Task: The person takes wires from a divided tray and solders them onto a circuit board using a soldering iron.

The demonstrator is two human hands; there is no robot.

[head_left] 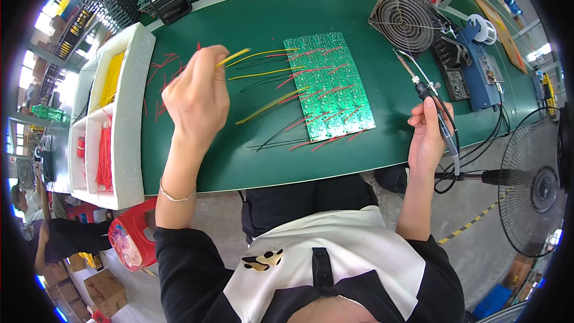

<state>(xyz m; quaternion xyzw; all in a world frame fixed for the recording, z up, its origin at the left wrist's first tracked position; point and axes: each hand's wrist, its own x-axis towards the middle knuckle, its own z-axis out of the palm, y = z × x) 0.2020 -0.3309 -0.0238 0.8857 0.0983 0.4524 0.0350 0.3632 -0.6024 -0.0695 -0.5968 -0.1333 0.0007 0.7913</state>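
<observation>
My left hand (200, 93) is raised over the left part of the green table, its fingers pinched on a short bundle of yellow wires (235, 57). My right hand (427, 134) grips a soldering iron (442, 124) beside the table's right part. Its tip points up and away, with a thin curved metal tube alongside. Between my hands lies a panel of green circuit boards (357, 103). Red, black and yellow wires run from it, many toward the left. Loose red wires (158, 107) are scattered on the table near my left hand.
At the left stands a white foam box (133, 125) with yellow wires (112, 81) and red wires (104, 158) in compartments. A small fan (403, 21), blue soldering unit (475, 72) and solder spool (481, 29) stand at the far right. A floor fan (541, 188) is near right.
</observation>
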